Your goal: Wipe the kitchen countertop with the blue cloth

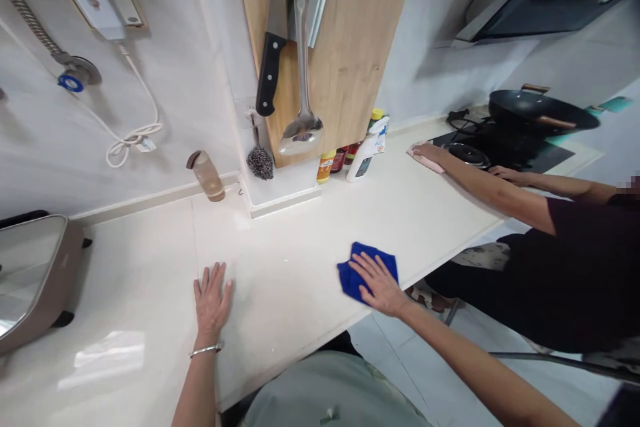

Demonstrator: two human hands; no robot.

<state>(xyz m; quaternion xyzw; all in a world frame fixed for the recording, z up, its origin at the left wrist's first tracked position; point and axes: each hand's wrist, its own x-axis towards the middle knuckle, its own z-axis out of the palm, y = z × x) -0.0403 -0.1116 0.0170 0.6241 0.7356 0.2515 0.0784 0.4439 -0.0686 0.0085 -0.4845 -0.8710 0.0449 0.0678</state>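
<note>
My left hand (213,300) lies flat on the white countertop (280,287), fingers spread, with nothing in it. A silver bangle (205,350) circles its wrist. To the right, my right hand (379,283) rests palm down on a folded blue cloth (351,282) near the counter's front edge. Its fingers are stretched out over the cloth and press it to the surface without wrapping round it. Part of the cloth is hidden under the palm.
A co-worker's hand (429,151) holds a pale cloth (423,159) by the cooktop (540,157), where a wok (525,113) sits. A white spray bottle (361,160), a brown bottle (207,177) and an appliance (55,280) stand on the counter. A knife (271,73) and slotted spoon (302,133) hang above.
</note>
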